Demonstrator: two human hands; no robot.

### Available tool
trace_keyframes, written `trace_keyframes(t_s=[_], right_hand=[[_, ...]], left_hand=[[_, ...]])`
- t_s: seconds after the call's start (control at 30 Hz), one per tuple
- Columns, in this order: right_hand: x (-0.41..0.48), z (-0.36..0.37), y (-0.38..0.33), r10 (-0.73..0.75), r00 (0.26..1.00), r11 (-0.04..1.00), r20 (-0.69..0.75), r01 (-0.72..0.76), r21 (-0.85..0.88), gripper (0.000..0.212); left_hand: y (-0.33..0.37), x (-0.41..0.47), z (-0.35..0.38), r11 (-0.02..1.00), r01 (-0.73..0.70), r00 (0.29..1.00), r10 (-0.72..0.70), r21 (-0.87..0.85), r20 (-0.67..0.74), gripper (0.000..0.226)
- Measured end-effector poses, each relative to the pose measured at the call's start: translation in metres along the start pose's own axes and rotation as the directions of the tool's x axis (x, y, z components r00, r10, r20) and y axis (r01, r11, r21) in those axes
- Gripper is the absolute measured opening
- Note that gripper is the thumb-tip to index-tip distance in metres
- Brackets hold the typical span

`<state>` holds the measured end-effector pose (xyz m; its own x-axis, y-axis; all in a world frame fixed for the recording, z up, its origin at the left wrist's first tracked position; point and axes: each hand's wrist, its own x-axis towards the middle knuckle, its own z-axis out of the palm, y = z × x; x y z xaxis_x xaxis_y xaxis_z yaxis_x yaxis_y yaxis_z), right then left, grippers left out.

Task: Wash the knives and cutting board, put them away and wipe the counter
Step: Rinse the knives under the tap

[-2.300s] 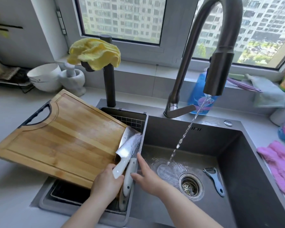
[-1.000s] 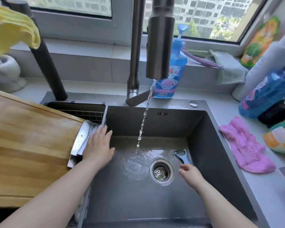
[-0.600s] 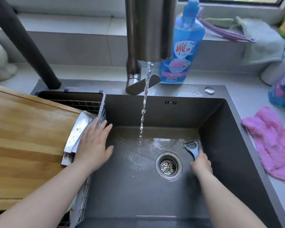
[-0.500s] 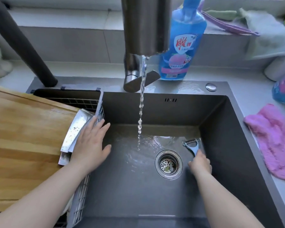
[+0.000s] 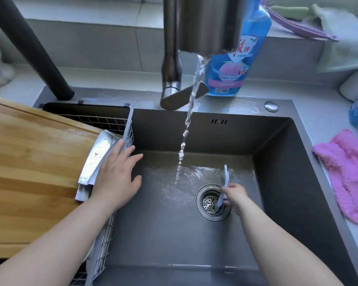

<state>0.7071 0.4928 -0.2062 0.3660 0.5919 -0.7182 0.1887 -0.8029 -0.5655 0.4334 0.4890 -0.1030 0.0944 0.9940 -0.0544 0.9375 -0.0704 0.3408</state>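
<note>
A: Left hand point(image 5: 116, 180), state?
B: Fingers straight, slightly spread, palm pressing flat on the knives point(image 5: 95, 159). The blades rest on the right edge of the cutting board point(image 5: 29, 172), beside the wire basket point(image 5: 128, 135).
A: Right hand point(image 5: 235, 196)?
B: Pinching a blue peeler point(image 5: 225, 178) by its handle, head up, just over the drain point(image 5: 207, 203) in the sink point(image 5: 277, 182).
A: Deciding relation?
B: Knives lie directly under the left hand, long axis running away from the person. The water stream point(image 5: 186, 129) falls to their right. Left hand nearer, right well apart

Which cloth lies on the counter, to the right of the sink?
The pink cloth; the pale grey-green cloth is draped over the window ledge instead.
</note>
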Motion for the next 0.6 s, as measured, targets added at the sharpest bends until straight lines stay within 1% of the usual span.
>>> trace_keyframes(t_s=[0.03,0.07,0.13,0.17,0.23,0.33,0.37,0.4,0.43,0.47,0.5,0.53,0.57,0.6], right_hand=[[-0.009,0.007,-0.007,0.004,0.997,0.990,0.081,-0.016,0.141,0.021],[-0.020,0.014,-0.014,-0.006,0.986,0.972,0.165,-0.033,0.231,0.019],[-0.044,0.027,-0.026,-0.064,0.951,0.942,0.302,-0.043,0.334,0.016],[-0.056,0.033,-0.032,-0.095,0.936,0.929,0.340,-0.039,0.367,0.021],[-0.076,0.043,-0.042,-0.151,0.918,0.912,0.366,-0.013,0.410,0.026],[-0.103,0.053,-0.058,-0.217,0.902,0.888,0.374,0.023,0.460,0.024],[-0.111,0.054,-0.063,-0.232,0.904,0.881,0.360,0.038,0.471,0.021],[-0.117,0.055,-0.068,-0.240,0.910,0.880,0.339,0.057,0.471,0.017],[-0.122,0.056,-0.071,-0.244,0.918,0.882,0.313,0.076,0.464,0.013],[-0.126,0.057,-0.074,-0.245,0.926,0.884,0.287,0.091,0.459,0.011],[-0.130,0.058,-0.077,-0.246,0.932,0.885,0.267,0.103,0.455,0.013],[-0.133,0.059,-0.080,-0.249,0.934,0.884,0.255,0.112,0.454,0.016],[-0.136,0.061,-0.082,-0.254,0.935,0.883,0.247,0.120,0.453,0.019],[-0.138,0.063,-0.085,-0.262,0.934,0.883,0.244,0.130,0.452,0.021]], left_hand=[[0.000,0.000,-0.001,1.000,-0.003,1.000,0.003,-0.002,0.000,0.050],[0.000,0.000,-0.001,1.000,-0.005,1.000,0.005,0.004,0.003,0.050],[0.000,-0.001,-0.002,0.999,-0.003,1.000,0.003,0.033,0.015,0.050],[0.002,-0.001,-0.003,0.998,-0.006,1.000,0.004,0.060,0.028,0.050],[0.004,-0.002,-0.006,0.990,-0.021,0.998,0.013,0.137,0.059,0.051],[0.006,-0.005,-0.010,0.976,-0.032,0.995,0.010,0.213,0.103,0.052],[0.007,-0.008,-0.011,0.977,-0.035,0.997,0.018,0.209,0.079,0.050],[0.010,-0.011,-0.011,0.985,-0.046,0.999,0.046,0.165,0.004,0.046],[0.015,-0.014,-0.011,0.995,-0.069,0.991,0.077,0.079,-0.107,0.039],[0.023,-0.019,-0.013,0.996,-0.084,0.982,0.077,-0.028,-0.174,0.030],[0.032,-0.023,-0.015,0.989,-0.058,0.988,0.036,-0.139,-0.152,0.025],[0.040,-0.028,-0.016,0.969,0.024,0.999,-0.032,-0.246,-0.027,0.025],[0.046,-0.030,-0.014,0.933,0.135,0.984,-0.087,-0.335,0.155,0.025],[0.050,-0.031,-0.011,0.877,0.235,0.944,-0.103,-0.418,0.314,0.023]])
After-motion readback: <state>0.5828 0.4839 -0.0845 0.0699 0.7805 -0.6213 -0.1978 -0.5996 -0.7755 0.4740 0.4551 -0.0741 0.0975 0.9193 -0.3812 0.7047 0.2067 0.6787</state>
